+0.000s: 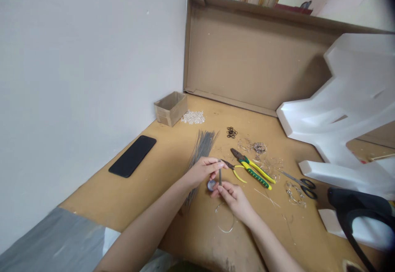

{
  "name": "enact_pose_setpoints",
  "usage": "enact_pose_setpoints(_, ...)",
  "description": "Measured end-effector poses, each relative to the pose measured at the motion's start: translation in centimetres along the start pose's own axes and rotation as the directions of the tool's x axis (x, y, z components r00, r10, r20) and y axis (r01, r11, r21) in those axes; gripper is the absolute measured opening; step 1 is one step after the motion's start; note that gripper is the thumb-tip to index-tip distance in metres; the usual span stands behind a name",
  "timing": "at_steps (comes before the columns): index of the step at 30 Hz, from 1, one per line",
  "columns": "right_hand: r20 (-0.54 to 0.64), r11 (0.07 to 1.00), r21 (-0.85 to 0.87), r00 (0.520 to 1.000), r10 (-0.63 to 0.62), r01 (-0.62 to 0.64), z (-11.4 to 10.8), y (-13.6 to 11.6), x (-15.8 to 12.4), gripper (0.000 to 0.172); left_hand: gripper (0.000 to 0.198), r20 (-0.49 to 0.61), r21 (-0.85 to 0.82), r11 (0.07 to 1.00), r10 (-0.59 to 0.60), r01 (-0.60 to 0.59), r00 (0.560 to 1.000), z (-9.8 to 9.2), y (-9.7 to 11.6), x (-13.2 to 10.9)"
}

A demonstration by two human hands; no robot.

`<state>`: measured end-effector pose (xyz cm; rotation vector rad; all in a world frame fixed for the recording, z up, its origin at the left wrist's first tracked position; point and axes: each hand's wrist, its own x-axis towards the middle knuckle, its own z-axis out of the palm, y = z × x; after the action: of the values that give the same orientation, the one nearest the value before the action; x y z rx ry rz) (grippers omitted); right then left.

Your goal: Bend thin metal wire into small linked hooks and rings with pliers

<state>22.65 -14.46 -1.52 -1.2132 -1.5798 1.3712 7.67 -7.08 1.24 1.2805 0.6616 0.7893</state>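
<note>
Both of my hands meet over the brown table (138, 185). My left hand (202, 171) pinches the top end of a short grey rod (220, 173), which stands upright between the hands. My right hand (234, 198) pinches the rod's bottom end, right beside a small round bluish-grey object (211, 185). A bundle of thin grey wires (200, 148) lies under and beyond my left hand. A loop of thin wire (225, 218) lies on the table below my right hand.
Small yellow-handled pliers (236, 170) and larger green-and-yellow pliers (253, 171) lie right of the hands, then scissors (304, 182). Black rings (231, 132), clear beads (193, 117), a small cardboard box (170, 107), a black phone (132, 156), white foam pieces (348, 99) and a cardboard sheet (247, 58) surround them.
</note>
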Motion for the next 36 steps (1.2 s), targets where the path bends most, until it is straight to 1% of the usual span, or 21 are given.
enact_pose_setpoints(5,0.072,0.979,0.181,0.994,0.078,-0.090,0.0,-1.0,-0.2,0.034,0.034,-0.008,-0.036,0.999,-0.027,0.026,1.000,-0.1,0.1,0.0)
enact_pose_setpoints(7,0.096,0.960,0.252,0.990,0.104,-0.125,-0.1,-1.2,-0.3,0.033,0.035,0.008,-0.042,0.998,-0.043,0.043,0.999,-0.1,0.1,0.0)
enact_pose_setpoints(10,0.132,0.913,0.374,0.984,0.122,-0.163,-0.3,-1.1,-0.5,0.028,0.033,0.091,-0.010,0.997,-0.077,0.078,0.993,-0.1,0.2,-0.1)
enact_pose_setpoints(13,0.153,0.855,0.482,0.979,0.133,-0.191,-0.5,-0.8,-0.6,0.026,0.030,0.184,0.024,0.994,-0.109,0.107,0.977,0.0,0.0,-0.1)
enact_pose_setpoints(15,0.158,0.823,0.531,0.978,0.138,-0.202,-0.5,-0.8,-0.6,0.028,0.030,0.207,0.019,0.993,-0.120,0.119,0.971,0.0,-0.1,-0.1)
enact_pose_setpoints(19,0.164,0.763,0.616,0.979,0.122,-0.198,-0.5,-1.2,-0.4,0.040,0.031,0.200,-0.029,0.993,-0.109,0.117,0.974,-0.1,-0.2,0.0)
enact_pose_setpoints(22,0.163,0.756,0.626,0.980,0.115,-0.192,-0.6,-1.4,-0.3,0.038,0.029,0.193,-0.065,0.992,-0.091,0.105,0.977,-0.2,-0.4,0.0)
enact_pose_setpoints(26,0.127,0.798,0.580,0.986,0.107,-0.161,-0.8,-1.3,-0.4,0.029,0.028,0.165,-0.086,0.992,-0.081,0.096,0.983,-0.3,-0.6,0.0)
enact_pose_setpoints(29,0.100,0.815,0.560,0.989,0.111,-0.149,-0.8,-1.4,-0.5,0.027,0.027,0.149,-0.108,0.991,-0.060,0.076,0.987,-0.4,-0.6,0.0)
enact_pose_setpoints(36,0.111,0.817,0.555,0.988,0.110,-0.154,-0.8,-1.1,-0.7,0.025,0.026,0.217,-0.220,0.970,-0.055,0.104,0.975,-0.5,-0.2,-0.1)
